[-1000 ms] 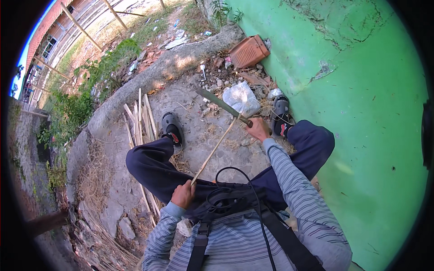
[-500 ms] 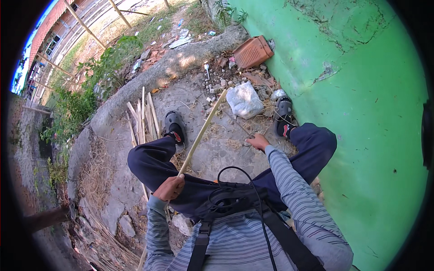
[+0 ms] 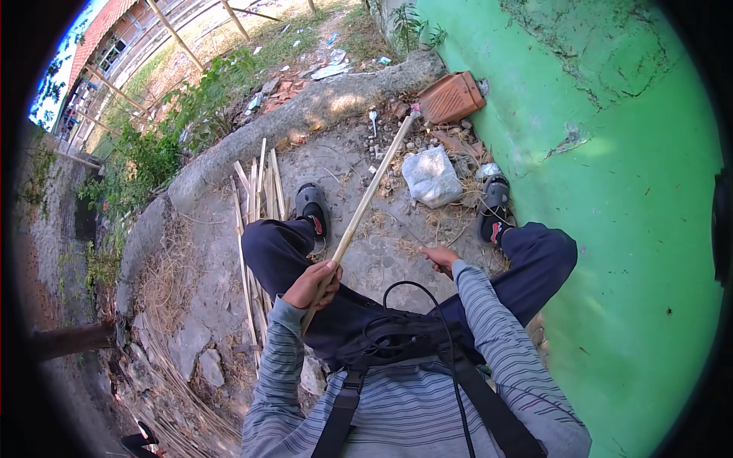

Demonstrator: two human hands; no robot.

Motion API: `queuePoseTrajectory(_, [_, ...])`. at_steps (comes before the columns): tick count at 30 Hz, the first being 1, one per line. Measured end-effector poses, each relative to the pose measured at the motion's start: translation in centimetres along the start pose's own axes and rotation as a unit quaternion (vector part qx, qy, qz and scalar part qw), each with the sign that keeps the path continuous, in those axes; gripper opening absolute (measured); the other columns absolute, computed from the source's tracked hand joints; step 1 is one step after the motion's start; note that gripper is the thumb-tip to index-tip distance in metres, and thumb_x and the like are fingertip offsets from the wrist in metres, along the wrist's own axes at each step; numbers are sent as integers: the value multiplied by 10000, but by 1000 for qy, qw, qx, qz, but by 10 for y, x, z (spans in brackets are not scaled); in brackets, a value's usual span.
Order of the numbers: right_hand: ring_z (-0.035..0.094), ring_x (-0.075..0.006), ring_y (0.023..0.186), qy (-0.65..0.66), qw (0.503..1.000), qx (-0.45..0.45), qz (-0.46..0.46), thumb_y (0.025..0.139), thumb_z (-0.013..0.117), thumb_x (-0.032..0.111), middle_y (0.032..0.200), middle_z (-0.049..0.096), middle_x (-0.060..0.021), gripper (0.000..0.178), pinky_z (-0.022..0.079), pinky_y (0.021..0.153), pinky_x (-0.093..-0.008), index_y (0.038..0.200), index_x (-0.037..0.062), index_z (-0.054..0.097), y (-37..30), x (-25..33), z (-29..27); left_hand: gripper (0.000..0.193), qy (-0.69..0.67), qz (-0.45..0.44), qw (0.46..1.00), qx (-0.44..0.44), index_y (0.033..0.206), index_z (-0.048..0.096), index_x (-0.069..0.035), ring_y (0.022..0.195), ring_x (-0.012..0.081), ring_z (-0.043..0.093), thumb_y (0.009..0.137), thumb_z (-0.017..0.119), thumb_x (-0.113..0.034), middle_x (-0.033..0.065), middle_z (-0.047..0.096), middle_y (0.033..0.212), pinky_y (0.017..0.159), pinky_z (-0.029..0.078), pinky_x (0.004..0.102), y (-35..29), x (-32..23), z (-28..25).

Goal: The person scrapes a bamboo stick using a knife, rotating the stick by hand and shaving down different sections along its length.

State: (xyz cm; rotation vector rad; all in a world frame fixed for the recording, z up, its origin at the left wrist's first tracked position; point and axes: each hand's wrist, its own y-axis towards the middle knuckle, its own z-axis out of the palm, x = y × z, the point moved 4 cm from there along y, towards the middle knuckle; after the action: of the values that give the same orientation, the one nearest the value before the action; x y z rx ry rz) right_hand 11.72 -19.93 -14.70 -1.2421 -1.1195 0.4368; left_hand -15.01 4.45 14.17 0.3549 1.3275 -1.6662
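A long pale bamboo strip [image 3: 372, 195] slants up and away from my left hand [image 3: 313, 285], whose fingers are wrapped round it above my left thigh. Its lower end pokes out just below that hand. In front of my right knee, my right hand [image 3: 440, 259] is closed round the near end of a thin, dark knife [image 3: 408, 231], its grip hidden by the fingers. The blade points forward and left, apart from the strip. More bamboo strips [image 3: 269, 187] lie in a loose pile beyond my left knee.
A white bundle [image 3: 431, 177] lies between my feet, with a terracotta piece [image 3: 452, 98] behind it. The green wall [image 3: 634, 267] rises close on my right. A low concrete curb [image 3: 252, 149] curves around the far left; a black cable [image 3: 450, 336] hangs across my lap.
My left hand has come up and slightly right with the bamboo strip, and the strip's lower end now shows below it. My right hand still holds the knife low. The whole view has shifted slightly.
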Motion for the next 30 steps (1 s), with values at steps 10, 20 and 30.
queuePoseTrajectory(10, [498,-150,427,-183,982,-35,-34,846,774,363,571,571,-60,374,377,406,-321,771,14,665,-9,-8,0,384,36,20,999,5,962,523,-79,480,94,424,1092,383,-412,-14,415,672,404,358,241,21,-8,34])
queuePoseTrajectory(20, [358,-8,448,266,937,195,-112,971,653,467,577,377,94,535,303,428,-202,1217,-6,605,-105,108,41,378,105,72,992,-12,1181,551,-32,526,97,545,1112,360,-351,8,526,729,473,481,239,60,10,26])
queuePoseTrajectory(30, [311,5,441,432,806,357,-190,1046,570,283,566,328,111,332,295,446,-184,1266,34,577,-145,149,54,370,83,24,996,-8,1391,489,-116,653,160,669,1095,402,-320,55,598,858,583,583,279,79,8,47])
